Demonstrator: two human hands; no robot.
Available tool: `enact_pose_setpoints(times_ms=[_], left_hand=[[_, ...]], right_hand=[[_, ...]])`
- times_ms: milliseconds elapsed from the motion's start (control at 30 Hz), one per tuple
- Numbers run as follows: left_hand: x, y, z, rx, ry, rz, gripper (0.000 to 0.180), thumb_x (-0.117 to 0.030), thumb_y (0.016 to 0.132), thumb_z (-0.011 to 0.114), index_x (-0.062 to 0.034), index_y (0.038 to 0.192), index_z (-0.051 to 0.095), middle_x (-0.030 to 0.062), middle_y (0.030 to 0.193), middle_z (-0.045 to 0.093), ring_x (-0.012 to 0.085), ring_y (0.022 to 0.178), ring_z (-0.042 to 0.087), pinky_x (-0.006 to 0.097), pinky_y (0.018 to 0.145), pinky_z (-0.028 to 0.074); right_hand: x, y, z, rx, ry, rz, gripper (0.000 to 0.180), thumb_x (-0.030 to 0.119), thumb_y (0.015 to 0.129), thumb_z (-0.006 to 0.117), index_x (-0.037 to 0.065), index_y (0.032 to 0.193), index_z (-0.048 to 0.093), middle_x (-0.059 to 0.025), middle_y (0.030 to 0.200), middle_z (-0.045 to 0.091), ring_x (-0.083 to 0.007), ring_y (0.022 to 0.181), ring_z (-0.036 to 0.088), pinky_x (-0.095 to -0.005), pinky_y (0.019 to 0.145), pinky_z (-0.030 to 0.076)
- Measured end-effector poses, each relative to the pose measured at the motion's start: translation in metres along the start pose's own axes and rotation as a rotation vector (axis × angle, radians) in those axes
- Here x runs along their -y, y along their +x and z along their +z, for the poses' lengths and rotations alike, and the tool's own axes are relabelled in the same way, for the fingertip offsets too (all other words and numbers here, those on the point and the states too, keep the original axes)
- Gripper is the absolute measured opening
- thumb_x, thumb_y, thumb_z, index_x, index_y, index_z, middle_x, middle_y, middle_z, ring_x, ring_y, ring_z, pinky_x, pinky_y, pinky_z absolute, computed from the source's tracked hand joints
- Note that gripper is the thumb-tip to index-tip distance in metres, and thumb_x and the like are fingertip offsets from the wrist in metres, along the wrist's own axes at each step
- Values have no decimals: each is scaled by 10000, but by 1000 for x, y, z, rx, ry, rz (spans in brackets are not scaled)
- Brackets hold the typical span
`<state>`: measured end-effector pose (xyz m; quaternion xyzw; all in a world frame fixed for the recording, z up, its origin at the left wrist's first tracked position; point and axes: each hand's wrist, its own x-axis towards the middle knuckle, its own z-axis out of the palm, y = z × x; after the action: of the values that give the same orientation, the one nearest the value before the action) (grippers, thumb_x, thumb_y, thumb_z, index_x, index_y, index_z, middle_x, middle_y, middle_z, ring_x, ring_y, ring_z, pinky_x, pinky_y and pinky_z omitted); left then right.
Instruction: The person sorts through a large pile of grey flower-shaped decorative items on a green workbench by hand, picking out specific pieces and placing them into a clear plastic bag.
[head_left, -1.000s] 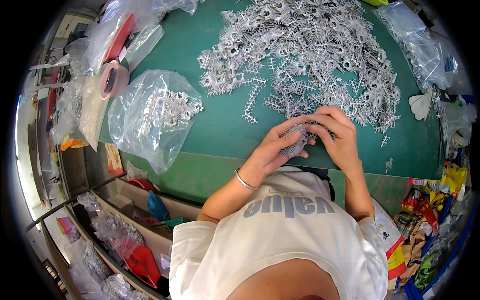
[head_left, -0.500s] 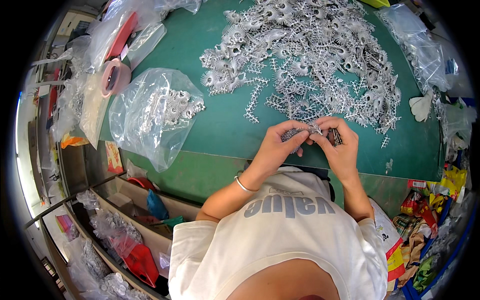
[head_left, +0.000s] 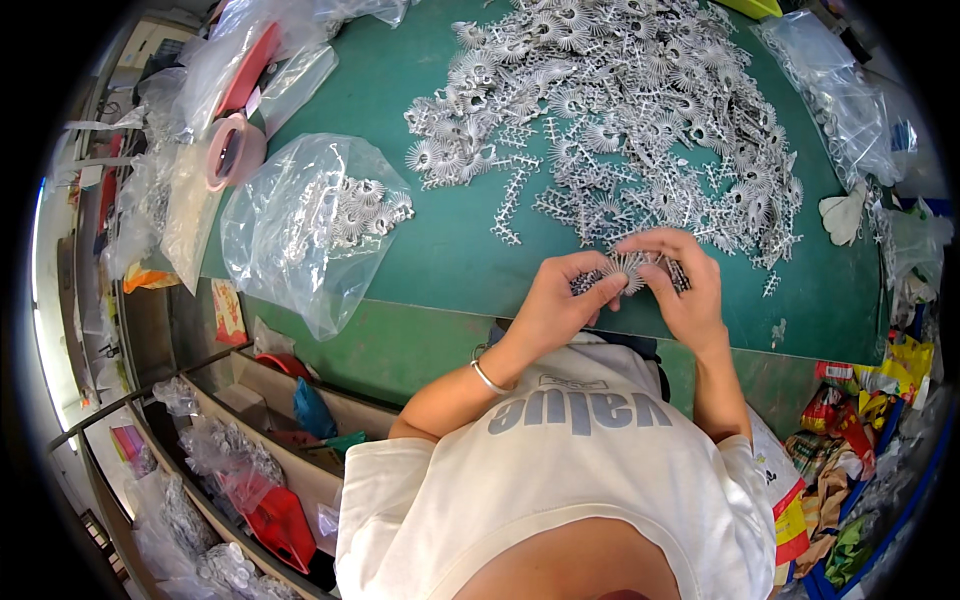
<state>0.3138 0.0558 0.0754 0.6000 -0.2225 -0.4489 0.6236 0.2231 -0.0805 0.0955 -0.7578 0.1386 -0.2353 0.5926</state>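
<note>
Both hands meet over the near edge of the green table [head_left: 455, 265]. My left hand [head_left: 556, 303] is closed round a small bunch of silver metal pieces, its thumb pressing a fan-shaped spiny piece [head_left: 628, 268]. Curled in from the other side, my right hand [head_left: 697, 298] has its fingertips on that same fan-shaped piece, with more spiny pieces partly hidden in its palm. Just beyond my hands spreads a large pile of similar silver pieces [head_left: 640, 120], some round and spiny, others like branched strips.
At left on the table lies a clear plastic bag [head_left: 290, 240] with several silver pieces in it. A tape roll [head_left: 235, 152] and more plastic bags are behind it. An open drawer [head_left: 330, 472] stands at lower left; coloured packets [head_left: 830, 420] lie at lower right.
The fan-shaped piece between my hands has come up and now faces upward, more fully seen. My right fingers have spread over it, and my left forearm has shifted slightly.
</note>
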Motion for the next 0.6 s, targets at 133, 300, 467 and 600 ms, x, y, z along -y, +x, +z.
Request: enact_pose_setpoints(times_ms=[133, 300, 467, 600], left_hand=[[-4, 0, -1, 65, -77, -88, 147, -133, 856, 562, -13, 776, 592, 1, 645, 557, 40, 525, 451, 182, 463, 360], [-7, 0, -4, 142, -241, -108, 179, -159, 863, 559, -13, 763, 589, 11, 663, 556, 42, 524, 452, 186, 454, 362], [-11, -3, -6, 201, -162, -27, 197, -186, 874, 542, 2, 828, 577, 48, 704, 558, 86, 591, 493, 206, 463, 383], [-7, -1, -12, 308, -671, -353, 228, -239, 889, 515, -13, 890, 545, 63, 754, 547, 121, 615, 502, 216, 437, 380]], right_hand=[[-13, 4, -11, 130, -99, -127, 84, -62, 689, 599, -41, 771, 599, -110, 793, 641, -197, 696, 599, -270, 629, 458], [-23, 3, -16, 150, 132, -73, 103, -10, 689, 663, -23, 787, 633, -93, 755, 635, -162, 634, 591, -246, 582, 448], [-21, -2, -7, 55, 232, -130, 127, -14, 718, 649, -23, 841, 620, -85, 744, 629, -139, 651, 586, -234, 585, 446], [-15, -10, -7, 15, 211, 96, 146, -7, 749, 631, -20, 893, 612, -61, 787, 623, -103, 674, 568, -223, 594, 446]])
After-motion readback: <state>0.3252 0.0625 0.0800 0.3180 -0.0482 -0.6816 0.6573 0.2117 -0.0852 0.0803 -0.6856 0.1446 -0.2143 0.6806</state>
